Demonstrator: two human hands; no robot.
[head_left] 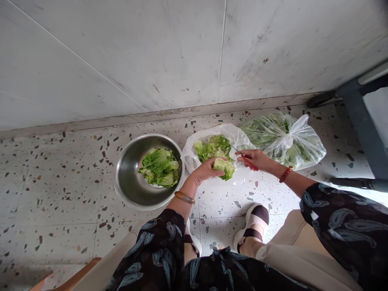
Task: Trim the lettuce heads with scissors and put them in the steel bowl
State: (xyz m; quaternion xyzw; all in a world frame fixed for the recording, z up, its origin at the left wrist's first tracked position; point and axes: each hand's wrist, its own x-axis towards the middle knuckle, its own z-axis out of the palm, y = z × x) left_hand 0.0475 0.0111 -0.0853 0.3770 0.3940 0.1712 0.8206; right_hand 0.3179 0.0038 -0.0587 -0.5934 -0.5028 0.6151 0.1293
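My left hand (207, 169) is closed around a small head of lettuce (226, 169), its cut pale side turned up. In my right hand (257, 157) is a small knife (249, 162) with a red handle; its thin blade points up and left, just beyond the lettuce. Both hands are over the near side of an open clear plastic bag (190, 146), where loose lettuce leaves (209, 148) lie. To the left, a steel basin (123, 184) holds green lettuce leaves (160, 165) on its right side. Fingers partly hide the knife's handle.
A knotted clear bag (306, 141) of leafy greens lies right of the open bag. Behind runs a grey wall (182, 52). Dark metal legs (368, 133) stand at the right. My feet in sandals (253, 224) are on the speckled floor (60, 182), close below the hands.
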